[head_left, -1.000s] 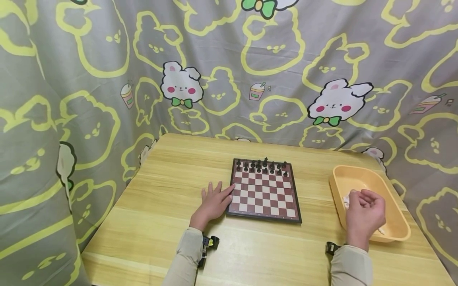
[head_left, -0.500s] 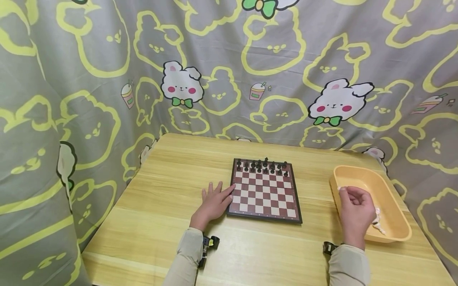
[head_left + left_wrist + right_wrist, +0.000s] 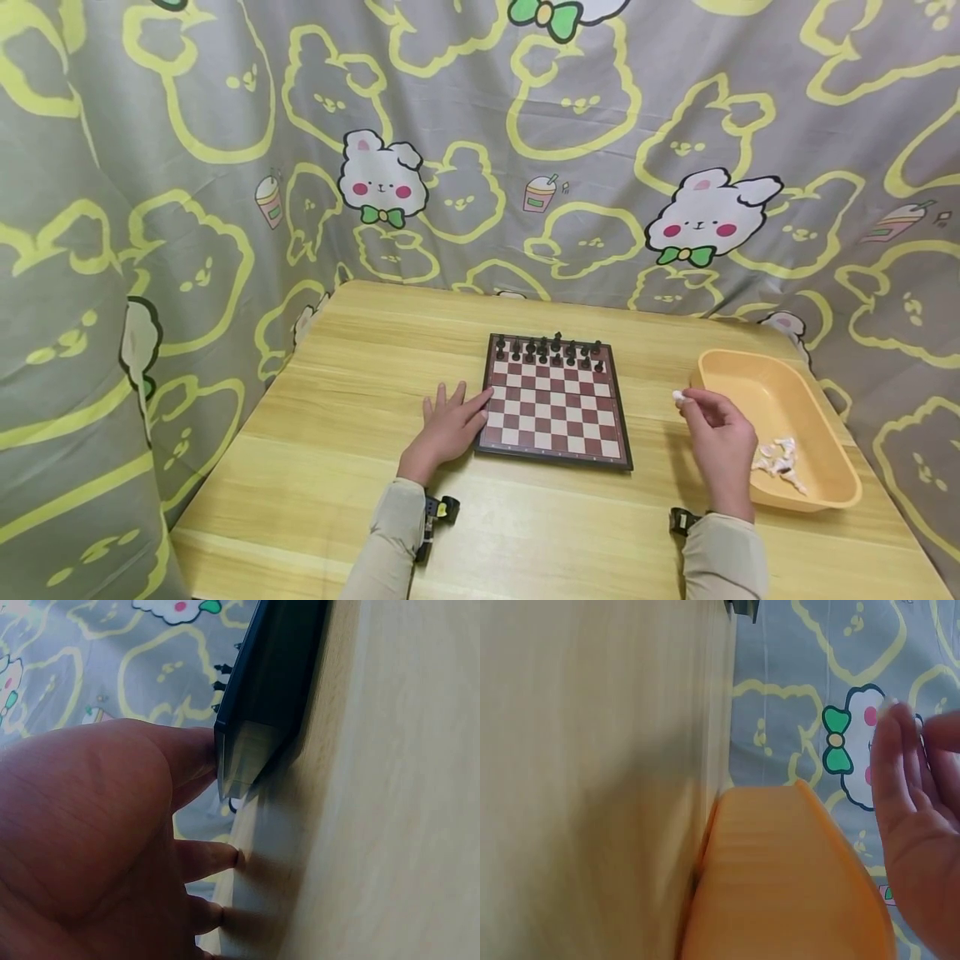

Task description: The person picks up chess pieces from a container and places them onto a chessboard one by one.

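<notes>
A chessboard [image 3: 558, 408] lies on the table with black chess pieces [image 3: 557, 343] standing in two rows along its far side. My left hand [image 3: 444, 429] rests at the board's left edge, fingers spread; in the left wrist view its thumb and index finger touch the board's side [image 3: 274, 682], and other fingertips meet the tabletop. Between thumb and fingertips my right hand [image 3: 723, 446] pinches a small white chess piece [image 3: 678, 397], held over the table between board and tray. Its exact kind is too small to tell. Several white chess pieces [image 3: 782, 462] lie in the tray.
An orange plastic tray [image 3: 825, 421] stands on the right of the wooden table [image 3: 360, 375], its near wall [image 3: 772, 885] close below my right hand in the right wrist view. A patterned curtain [image 3: 465, 108] hangs behind and to the left of the table.
My right hand has moved left out of the tray, carrying the white chess piece past the tray's left rim. The white pieces in the tray have come into view. The left hand has stayed put.
</notes>
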The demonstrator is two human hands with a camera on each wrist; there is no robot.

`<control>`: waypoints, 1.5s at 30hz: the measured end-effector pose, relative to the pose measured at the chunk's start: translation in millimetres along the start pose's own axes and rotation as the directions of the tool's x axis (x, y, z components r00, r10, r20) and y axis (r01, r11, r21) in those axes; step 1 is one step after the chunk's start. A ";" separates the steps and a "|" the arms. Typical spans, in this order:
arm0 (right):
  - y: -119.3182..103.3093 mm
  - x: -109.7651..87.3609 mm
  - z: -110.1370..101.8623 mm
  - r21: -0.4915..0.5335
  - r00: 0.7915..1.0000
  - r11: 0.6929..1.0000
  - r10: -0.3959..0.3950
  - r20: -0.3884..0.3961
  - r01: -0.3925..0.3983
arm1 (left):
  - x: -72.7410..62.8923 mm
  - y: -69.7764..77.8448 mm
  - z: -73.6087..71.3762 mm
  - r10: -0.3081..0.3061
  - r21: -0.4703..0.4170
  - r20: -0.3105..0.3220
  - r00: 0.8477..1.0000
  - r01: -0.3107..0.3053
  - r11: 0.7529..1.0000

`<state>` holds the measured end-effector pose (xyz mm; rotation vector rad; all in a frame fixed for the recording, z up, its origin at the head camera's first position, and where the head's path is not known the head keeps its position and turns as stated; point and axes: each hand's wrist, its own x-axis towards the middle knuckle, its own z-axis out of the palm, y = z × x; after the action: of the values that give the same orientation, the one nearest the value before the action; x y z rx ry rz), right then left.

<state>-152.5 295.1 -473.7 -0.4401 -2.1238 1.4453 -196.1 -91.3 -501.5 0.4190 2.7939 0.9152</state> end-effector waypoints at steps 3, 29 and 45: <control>0.3 -0.5 0.4 -0.041 0.997 0.999 0.007 0.078 -0.003 | 0.0 -0.5 0.1 -0.005 -0.001 -0.001 1.000 0.005 1.000; 5.1 -1.1 7.1 -0.110 0.927 0.990 -0.045 0.373 0.092 | 0.0 -0.7 3.3 -0.009 -0.005 -0.008 1.000 0.009 1.000; 2.1 -4.0 13.1 -0.119 0.874 0.991 0.010 0.486 0.055 | 0.8 -1.8 3.4 -0.008 0.009 -0.005 1.000 0.008 1.000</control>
<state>-157.1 283.9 -480.4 -0.0945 -2.6175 1.5298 -196.4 -90.6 -505.3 0.4072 2.8027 0.9039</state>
